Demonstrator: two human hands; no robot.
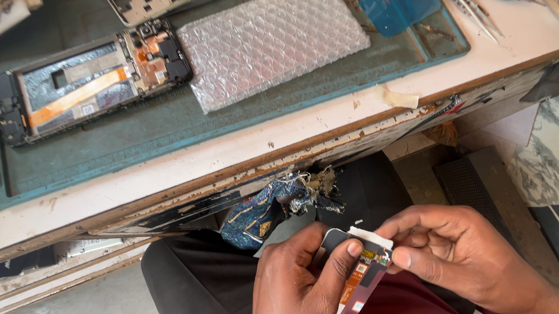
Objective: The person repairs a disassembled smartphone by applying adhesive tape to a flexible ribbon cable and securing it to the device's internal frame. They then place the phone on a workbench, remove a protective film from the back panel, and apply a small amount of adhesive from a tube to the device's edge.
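At the bottom centre of the frame, the left hand (297,291) gripped a phone screen (354,277) while the right hand (450,253) pinched its white tab (370,235). Peeling slowly, close to the flex, would likely spare it. An opened phone (90,81) lay upper left.

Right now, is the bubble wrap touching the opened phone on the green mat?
Touching. The head view shows the bubble wrap with its left edge meeting the opened phone at its camera end, no mat between.
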